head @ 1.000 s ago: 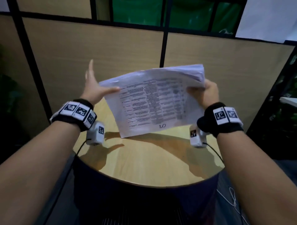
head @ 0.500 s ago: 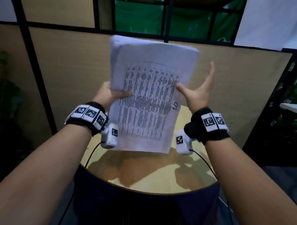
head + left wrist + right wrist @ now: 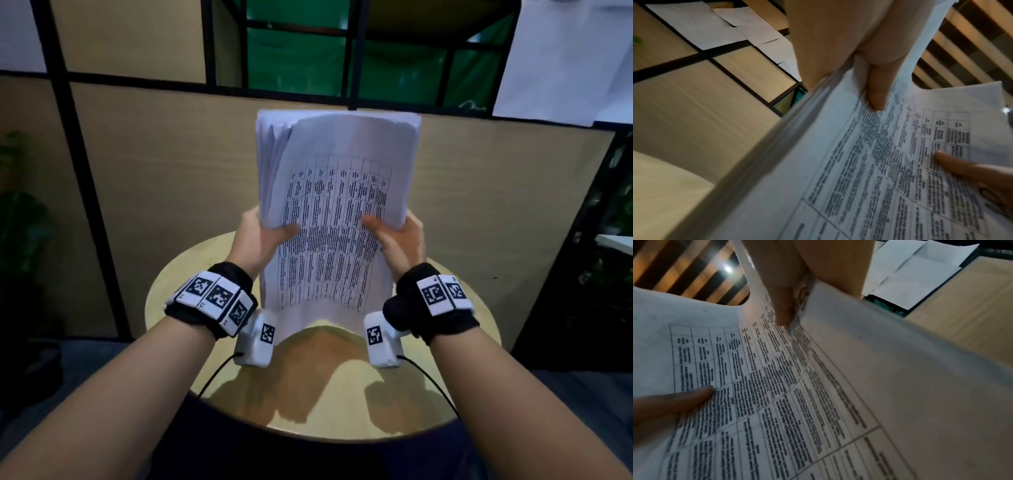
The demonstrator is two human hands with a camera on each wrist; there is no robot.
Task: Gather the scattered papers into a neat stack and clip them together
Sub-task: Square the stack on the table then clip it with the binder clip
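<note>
A thick stack of printed papers (image 3: 339, 212) stands upright on its short edge above the round wooden table (image 3: 342, 404). My left hand (image 3: 263, 236) grips its left edge, thumb across the front sheet. My right hand (image 3: 397, 236) grips the right edge in the same way. The left wrist view shows the papers (image 3: 869, 170) under my left thumb (image 3: 876, 91), and the right wrist view shows the papers (image 3: 797, 394) under my right thumb (image 3: 783, 308). The top sheet carries a printed table. The fingers behind the stack are hidden. No clip is in view.
A tan partition wall (image 3: 164, 192) with black frame bars stands just behind the table. White sheets (image 3: 565, 58) hang on the wall at upper right. The table's front rim (image 3: 342, 435) lies close to my body.
The stack turned from landscape to portrait, then came down toward the table. My right hand, open beside the stack half a second ago, now grips its right edge.
</note>
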